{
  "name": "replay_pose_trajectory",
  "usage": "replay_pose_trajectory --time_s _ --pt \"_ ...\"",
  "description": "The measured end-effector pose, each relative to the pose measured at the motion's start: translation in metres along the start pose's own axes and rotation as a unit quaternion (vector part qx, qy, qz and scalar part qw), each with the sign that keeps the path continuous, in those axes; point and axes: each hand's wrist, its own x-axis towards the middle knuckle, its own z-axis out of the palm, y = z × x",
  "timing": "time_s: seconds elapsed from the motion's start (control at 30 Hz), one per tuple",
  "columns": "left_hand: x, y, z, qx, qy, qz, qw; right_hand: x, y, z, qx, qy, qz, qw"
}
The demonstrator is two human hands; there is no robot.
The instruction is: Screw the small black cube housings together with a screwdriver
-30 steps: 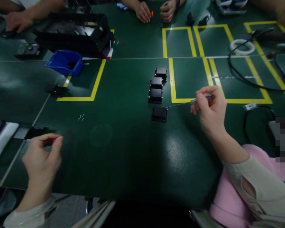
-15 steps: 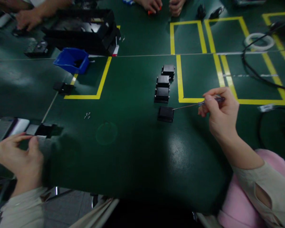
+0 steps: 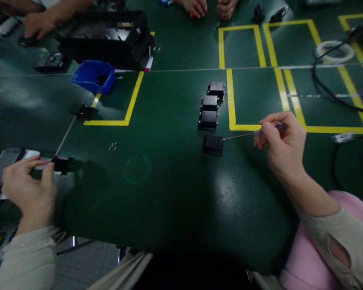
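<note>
My right hand (image 3: 282,141) is closed around the handle of a thin screwdriver (image 3: 240,136). The screwdriver's shaft points left, and its tip is at the right edge of a small black block (image 3: 213,144). Behind that block stand several similar black blocks (image 3: 208,117) in a staggered row, with shiny screws at their sides. At the far left, my left hand (image 3: 32,185) has its thumb and forefinger apart, the tips close beside a black part (image 3: 62,164). Whether they touch this part is hard to make out. Several tiny screws (image 3: 112,146) lie on the green table (image 3: 169,181).
A blue bin (image 3: 93,76) and a large black tray (image 3: 105,44) stand at the back left, near a small black piece (image 3: 82,111). A phone-like device (image 3: 7,161) lies at the left. Another person's hands (image 3: 210,7) are across the table. Cables (image 3: 329,94) lie on the right.
My left hand has moved right and slightly up, closer to the black part. My right hand and the screwdriver keep their place at the block; the whole view has shifted slightly.
</note>
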Motion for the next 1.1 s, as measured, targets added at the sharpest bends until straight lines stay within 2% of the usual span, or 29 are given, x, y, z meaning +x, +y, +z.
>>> replay_pose_trajectory --time_s 0.1,0.3,0.47,0.63,0.87,1.0,1.1 --pt "0.007 0.004 0.002 0.026 0.057 0.010 0.998 0.000 0.000 0.000 0.005 0.000 -0.001 1.000" --pt "0.009 0.004 0.007 0.058 0.035 -0.004 0.998 0.000 0.000 0.000 -0.006 -0.007 0.001 1.000" --pt "0.010 0.009 0.003 0.099 0.002 -0.061 0.993 0.000 0.000 -0.001 -0.010 -0.004 0.001 1.000" --pt "0.012 0.004 0.006 0.090 0.028 -0.048 0.994 0.000 0.000 -0.001 -0.016 -0.007 0.007 1.000" --pt "0.010 -0.003 0.013 0.071 0.063 0.007 0.995 0.000 0.000 -0.001 -0.016 -0.008 0.003 1.000" --pt "0.008 -0.003 0.009 0.064 0.036 0.019 0.997 0.000 0.000 -0.001 -0.006 -0.005 0.004 1.000" --pt "0.006 0.003 0.002 0.068 0.012 -0.004 0.998 0.000 0.001 -0.001 0.006 -0.001 0.002 1.000"
